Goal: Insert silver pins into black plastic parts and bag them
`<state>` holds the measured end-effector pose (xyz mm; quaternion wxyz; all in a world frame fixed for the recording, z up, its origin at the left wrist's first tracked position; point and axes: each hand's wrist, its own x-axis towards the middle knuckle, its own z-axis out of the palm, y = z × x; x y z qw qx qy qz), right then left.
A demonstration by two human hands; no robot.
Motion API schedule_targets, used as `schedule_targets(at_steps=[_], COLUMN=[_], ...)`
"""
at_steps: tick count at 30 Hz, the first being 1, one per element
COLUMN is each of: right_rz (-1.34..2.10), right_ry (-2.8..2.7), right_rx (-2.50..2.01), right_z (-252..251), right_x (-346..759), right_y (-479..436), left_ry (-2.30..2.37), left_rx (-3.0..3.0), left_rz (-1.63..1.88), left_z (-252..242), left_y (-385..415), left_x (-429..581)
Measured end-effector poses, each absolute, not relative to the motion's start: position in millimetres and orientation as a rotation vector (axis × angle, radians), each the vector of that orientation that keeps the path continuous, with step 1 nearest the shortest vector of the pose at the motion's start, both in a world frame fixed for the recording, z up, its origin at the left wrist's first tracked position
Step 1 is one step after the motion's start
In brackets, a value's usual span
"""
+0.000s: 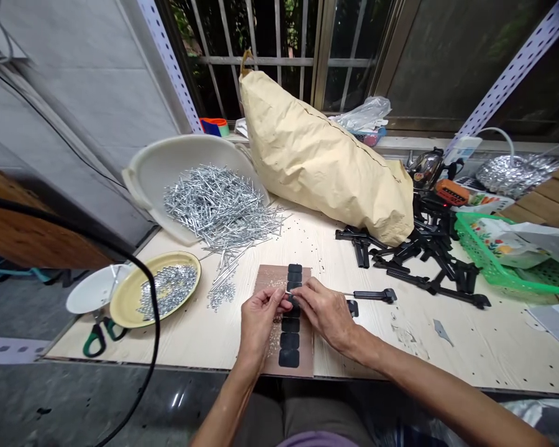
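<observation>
My left hand [259,315] and my right hand [327,313] meet over a brown board [302,363]. Both pinch with thumb and fingertips, almost touching each other. A small, pale, thin piece shows between the fingertips, too little of it to name. Below the hands, a column of black rounded-square pads [289,341] runs down the board, partly covered by the fingers. Tiny light bits lie on the board's left side. Just right of my right hand rests a black plastic part [372,296] with a thin metal rod, whose left end is hidden behind the hand.
Metal pins [218,205] spill from a white basin [161,155]. Small metal pieces fill a yellow plate [121,310] near green-handled scissors [94,340]. A large paper sack [326,161] lies behind; black plastic parts [428,261] and a green basket [494,267] sit right. A black cable [156,310] hangs at left.
</observation>
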<state>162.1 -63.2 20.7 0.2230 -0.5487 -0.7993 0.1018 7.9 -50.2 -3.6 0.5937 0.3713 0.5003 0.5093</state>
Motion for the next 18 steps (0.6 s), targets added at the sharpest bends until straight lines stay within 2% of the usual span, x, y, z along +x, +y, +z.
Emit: schedule_targets(at_steps=[8, 18], right_rz=[0.301, 0.287], right_ry=[-2.148, -2.225], right_rx=[-1.457, -1.505], right_z=[14.2, 15.5], right_x=[162.3, 164.5], right_y=[-63.2, -63.9], left_ry=[0.94, 0.995], left_rx=[0.485, 0.478], left_rz=[1.089, 1.07], left_z=[1.5, -3.5], left_y=[-46.0, -46.1], left_x=[5.9, 8.0])
